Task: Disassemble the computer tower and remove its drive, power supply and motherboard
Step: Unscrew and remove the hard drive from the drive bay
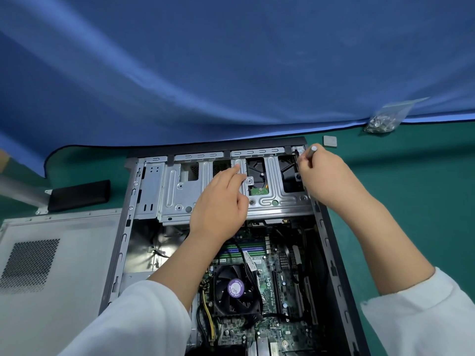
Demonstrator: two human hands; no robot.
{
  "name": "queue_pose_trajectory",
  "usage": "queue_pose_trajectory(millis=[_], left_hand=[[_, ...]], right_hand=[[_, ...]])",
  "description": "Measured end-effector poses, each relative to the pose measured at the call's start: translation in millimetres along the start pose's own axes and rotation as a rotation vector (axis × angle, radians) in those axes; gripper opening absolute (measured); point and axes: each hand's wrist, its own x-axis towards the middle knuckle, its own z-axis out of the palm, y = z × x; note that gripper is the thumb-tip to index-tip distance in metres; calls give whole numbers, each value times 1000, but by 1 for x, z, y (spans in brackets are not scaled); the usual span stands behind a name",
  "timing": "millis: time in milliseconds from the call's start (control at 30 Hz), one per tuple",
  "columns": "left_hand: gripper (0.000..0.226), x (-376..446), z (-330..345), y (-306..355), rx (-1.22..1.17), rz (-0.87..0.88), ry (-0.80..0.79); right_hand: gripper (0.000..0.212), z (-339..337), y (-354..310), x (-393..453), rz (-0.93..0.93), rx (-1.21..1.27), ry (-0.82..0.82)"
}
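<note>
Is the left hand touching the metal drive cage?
Touching. The head view shows the left hand lying on the drive cage, index finger stretched flat along its surface.

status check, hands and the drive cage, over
Left hand flat on drive cage, forefinger out. Right hand grips screwdriver at cage's far right corner. Drive still seated in cage. Nothing in the way.

The drive cage [226, 186] is bare stamped sheet metal, dull silver with a bit of sheen. The side panel [59, 268] is matt grey metal with a perforated patch. Desk [411, 191] has a matt green mat, blue cloth [205, 73] behind, smooth and creased.
</note>
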Motion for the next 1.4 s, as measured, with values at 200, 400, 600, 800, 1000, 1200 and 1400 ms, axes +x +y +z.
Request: queue_pose_trajectory(millis=[200, 400, 600, 800, 1000, 1200, 1400], left_hand=[[39, 0, 1, 0, 10, 7, 4], [40, 1, 1, 0, 9, 8, 1], [39, 0, 0, -1, 17, 25, 11], [41, 0, 0, 0, 17, 29, 12], [39, -1, -1, 0, 19, 38, 44], [33, 0, -1, -2, -24, 44, 39], [28, 13, -6, 12, -243, 105, 37]], right_hand=[[31, 0, -9, 2, 50, 87, 35], [26, 9, -8, -3, 26, 27, 141], [18, 1, -4, -1, 35, 38, 29], [12, -10, 2, 4, 73, 104, 9], [30, -5, -4, -4, 21, 48, 103], [12, -11, -8, 2, 30, -3, 31], [7, -13, -12, 5, 81, -39, -29]])
